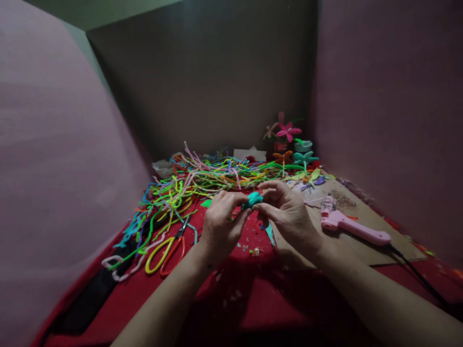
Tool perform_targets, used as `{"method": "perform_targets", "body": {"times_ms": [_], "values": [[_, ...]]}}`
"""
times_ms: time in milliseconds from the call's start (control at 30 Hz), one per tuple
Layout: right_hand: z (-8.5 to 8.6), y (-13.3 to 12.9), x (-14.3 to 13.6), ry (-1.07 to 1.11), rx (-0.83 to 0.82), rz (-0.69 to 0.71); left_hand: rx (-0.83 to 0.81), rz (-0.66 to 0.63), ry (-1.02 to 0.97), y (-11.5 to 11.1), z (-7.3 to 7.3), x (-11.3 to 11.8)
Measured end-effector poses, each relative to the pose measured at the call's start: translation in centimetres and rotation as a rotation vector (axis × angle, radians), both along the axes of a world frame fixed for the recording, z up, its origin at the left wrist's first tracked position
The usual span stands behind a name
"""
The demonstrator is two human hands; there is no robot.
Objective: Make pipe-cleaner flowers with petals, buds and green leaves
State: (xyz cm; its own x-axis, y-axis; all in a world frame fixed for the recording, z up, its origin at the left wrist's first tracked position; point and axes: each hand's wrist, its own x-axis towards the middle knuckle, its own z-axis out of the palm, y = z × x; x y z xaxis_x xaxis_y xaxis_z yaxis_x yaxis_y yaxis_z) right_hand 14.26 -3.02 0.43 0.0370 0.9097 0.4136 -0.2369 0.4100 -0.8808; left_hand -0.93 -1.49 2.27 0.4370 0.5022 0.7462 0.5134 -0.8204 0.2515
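A small teal bundle of bent pipe cleaner (252,199) is held between my two hands above the red cloth. My left hand (224,214) pinches its left end between thumb and fingers. From the other side my right hand (287,212) grips it with thumb and forefinger. A flat teal piece (269,234) hangs or lies just below my right hand; whether it joins the bundle I cannot tell. Scissors (170,248) with one yellow and one red handle loop lie left of my left hand, blades pointing away.
Many coloured pipe cleaners (217,173) are heaped at the back and left. A pink glue gun (350,225) lies on a cardboard sheet (300,255) at right, its cord trailing rightward. Pipe-cleaner flowers (288,131) stand at the back right. Scraps dot the red cloth (224,299).
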Motion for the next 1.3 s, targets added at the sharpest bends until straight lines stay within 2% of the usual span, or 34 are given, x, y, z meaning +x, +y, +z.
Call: {"method": "perform_targets", "body": {"times_ms": [200, 367, 533, 733, 867, 1000, 1100, 1300], "values": [[-0.1, 0.3, 0.4, 0.070, -0.074, 0.105, 0.073, -0.028, -0.029, -0.2, 0.0, -0.2], [-0.4, 0.7, 0.6, 0.166, -0.072, 0.207, 0.162, -0.032, -0.053, -0.7, 0.4, 0.0], [-0.3, 0.7, 0.6, 0.204, -0.083, 0.297, 0.205, 0.009, -0.072, -1.0, 0.2, 0.0], [-0.1, 0.0, 0.4, -0.011, -0.021, 0.192, 0.255, 0.041, -0.026, -1.1, 0.1, 0.0], [-0.1, -0.3, 0.1, -0.163, 0.094, 0.063, 0.170, 0.018, -0.075, -1.2, 0.4, -0.1], [0.1, -0.6, 0.2, -0.258, 0.171, 0.037, 0.102, 0.065, -0.116, -1.3, 0.7, -0.1], [0.3, -0.9, 0.2, -0.260, 0.139, 0.060, 0.088, 0.115, -0.092, -1.6, 1.0, -0.1], [0.7, -1.6, -0.5, -0.103, -0.003, 0.104, 0.188, 0.076, 0.045, -2.4, 1.3, 0.4]]}}
